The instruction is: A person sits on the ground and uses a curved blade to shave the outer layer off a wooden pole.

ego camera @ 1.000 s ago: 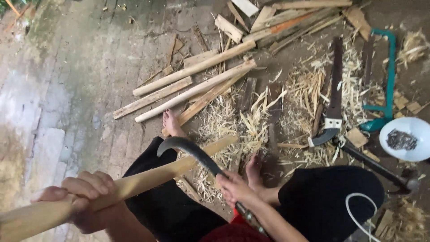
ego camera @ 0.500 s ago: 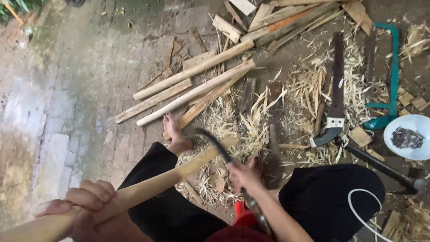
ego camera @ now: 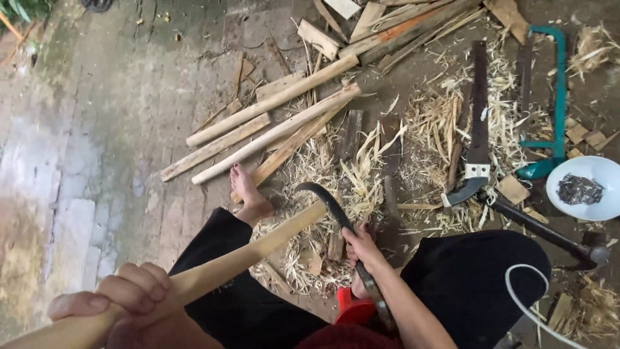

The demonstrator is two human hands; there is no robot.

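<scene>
Head view: our left hand [ego camera: 126, 300] had fingers wrapped tight round long pale pole [ego camera: 258, 249], far end resting by bare foot [ego camera: 248, 194]. Right hand [ego camera: 360, 249] clenched on hooked knife [ego camera: 332, 207], blade sitting at pole tip. Judging by heaps of shavings [ego camera: 336, 174], plenty of paring was done, though tip looked like it needed more. Peeled sticks [ego camera: 278, 123] lay along ground's far edge; saw [ego camera: 479, 123], white bowl [ego camera: 604, 174], hammer [ego camera: 549, 229] off to right, none blocking us.
</scene>
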